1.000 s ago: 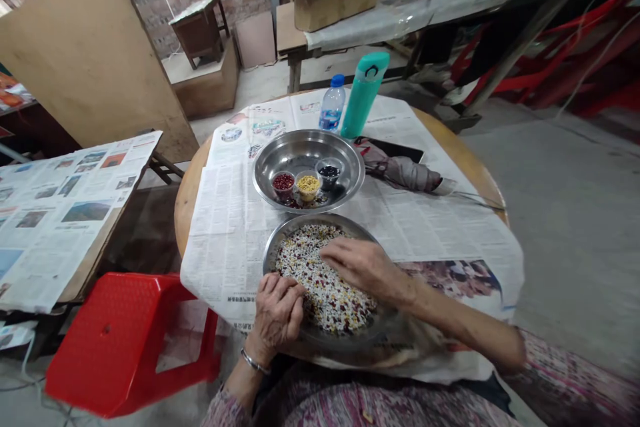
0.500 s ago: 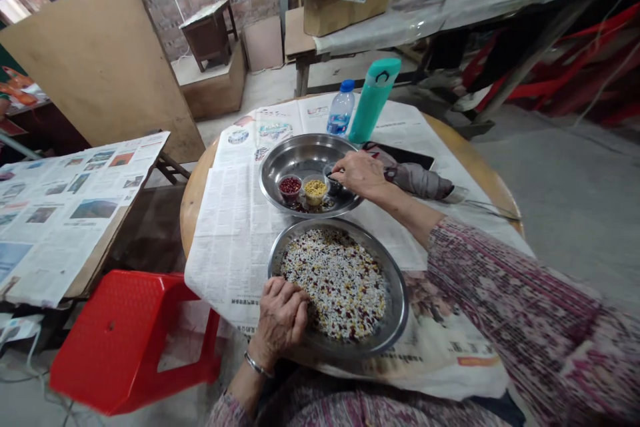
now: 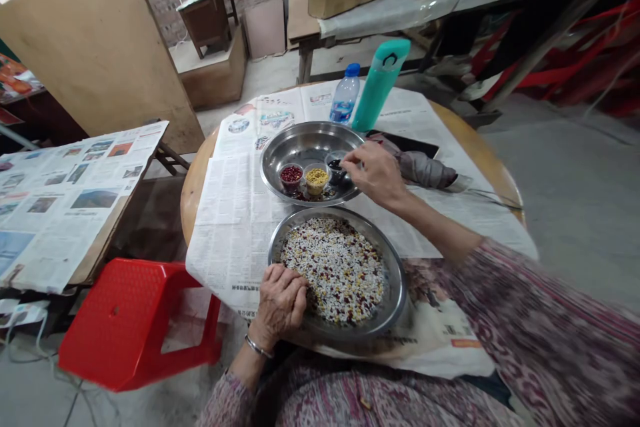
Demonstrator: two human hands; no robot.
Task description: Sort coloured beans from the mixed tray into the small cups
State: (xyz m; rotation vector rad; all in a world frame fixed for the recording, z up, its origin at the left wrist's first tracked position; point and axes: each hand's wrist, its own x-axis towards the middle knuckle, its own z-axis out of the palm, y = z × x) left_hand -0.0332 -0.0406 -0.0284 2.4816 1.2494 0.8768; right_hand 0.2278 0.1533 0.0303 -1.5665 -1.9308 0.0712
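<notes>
My right hand [image 3: 376, 172] is at the right rim of the far metal basin [image 3: 270, 147], fingers pinched beside a clear cup of black beans [image 3: 336, 165]; what is between the fingertips is too small to tell. In that basin also stand a cup of red beans [image 3: 291, 175] and a cup of yellow grains [image 3: 316, 179], with some loose beans around them. My left hand [image 3: 280, 300] is closed over the lower left rim of the near metal basin [image 3: 397, 300]. A mix of white, yellow and dark red grains [image 3: 335, 267] covers that basin's bottom.
Behind the far basin stand a water bottle [image 3: 345, 95] and a turquoise flask [image 3: 383, 83]. A folded grey umbrella [image 3: 425, 170] and a dark flat object [image 3: 407, 144] lie to the right. Newspaper [image 3: 220, 227] covers the round table. A red stool [image 3: 125, 320] is at the left.
My right hand has drawn back slightly to the right from the cup of black beans, which now shows more. My left hand stays on the near basin. The view has shifted a little.
</notes>
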